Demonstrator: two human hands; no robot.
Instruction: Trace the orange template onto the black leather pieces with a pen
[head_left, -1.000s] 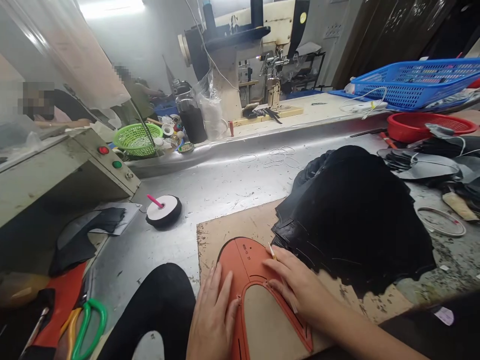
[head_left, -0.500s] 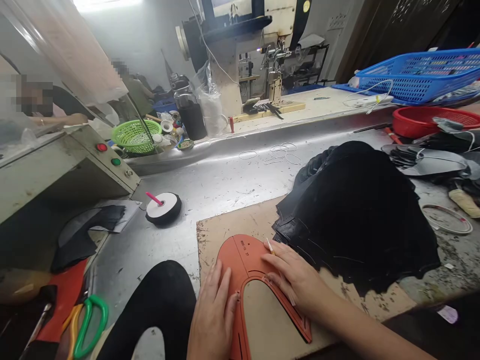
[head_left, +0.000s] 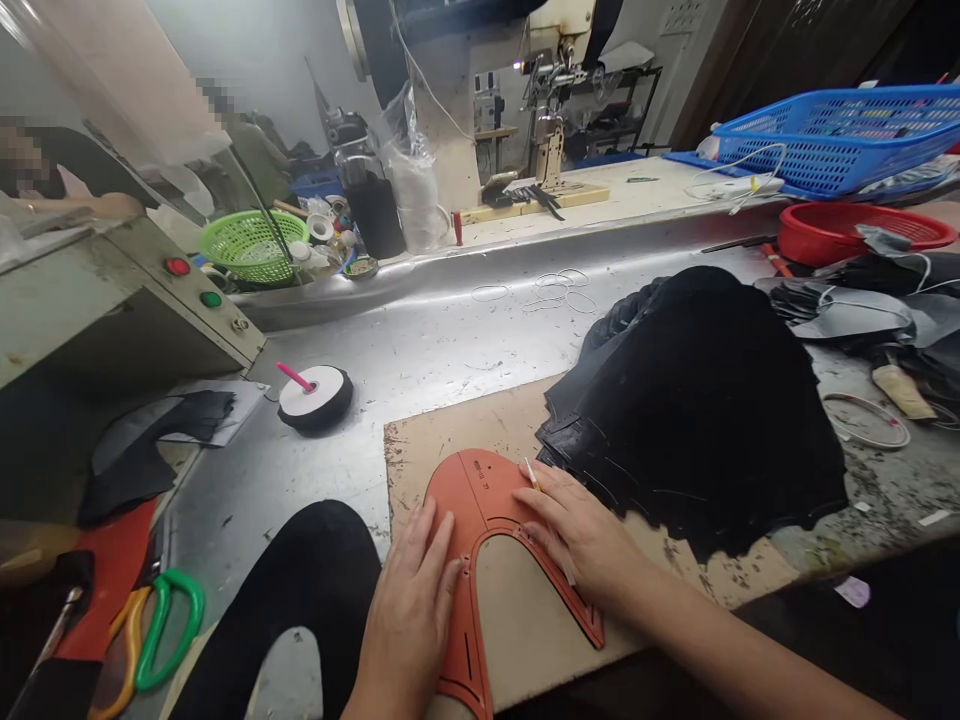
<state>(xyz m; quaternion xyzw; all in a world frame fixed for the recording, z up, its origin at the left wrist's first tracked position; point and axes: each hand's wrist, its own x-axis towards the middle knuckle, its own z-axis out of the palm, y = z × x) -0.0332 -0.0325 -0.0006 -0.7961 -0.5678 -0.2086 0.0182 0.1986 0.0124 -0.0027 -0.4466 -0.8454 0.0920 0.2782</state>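
An orange U-shaped template (head_left: 457, 500) with slots and printed marks lies on a tan board (head_left: 420, 428). A thin dark edge shows along its inner curve. My left hand (head_left: 409, 600) rests on the template's left arm, fingers stretched out. Over its right side, my right hand (head_left: 577, 530) holds a slim white-and-yellow marking pen (head_left: 534, 478) between the fingers, its tip pointing up and away. To the left lies a U-shaped black piece (head_left: 300, 570). A stack of black pieces (head_left: 712, 410) covers the board's right part.
Green-handled scissors (head_left: 171, 630) lie at the lower left, below a tape roll (head_left: 319, 390) with a pink pen (head_left: 294, 376) in it. Behind are a green basket (head_left: 251, 245) and a sewing machine (head_left: 450, 130). Red (head_left: 817, 235) and blue (head_left: 832, 150) baskets stand right.
The view has tilted down and shifted slightly, so things on the table sit a little higher and further left. Both hands stay on the template, the pen still in my right.
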